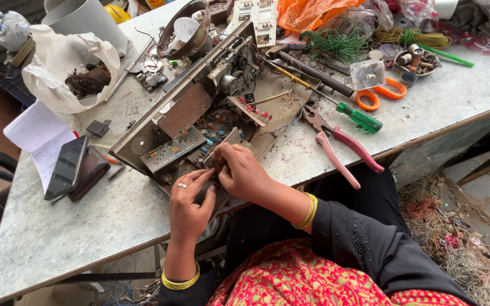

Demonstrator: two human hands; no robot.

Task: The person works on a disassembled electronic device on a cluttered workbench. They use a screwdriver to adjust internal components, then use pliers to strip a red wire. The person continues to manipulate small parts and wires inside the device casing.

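An opened old electronic chassis with rusty metal plates, wires and a circuit board lies on the pale worktable. My left hand, with a ring and a yellow bangle, rests flat on the chassis's near edge. My right hand is beside it, fingers pinched on a small part of the circuit board at the chassis's front. What exactly the fingers grip is hidden.
Pink-handled pliers and a green-handled screwdriver lie right of the chassis. Orange scissors, green wire coils, a bowl of small parts, a phone on a brown wallet, papers and a white bag surround it.
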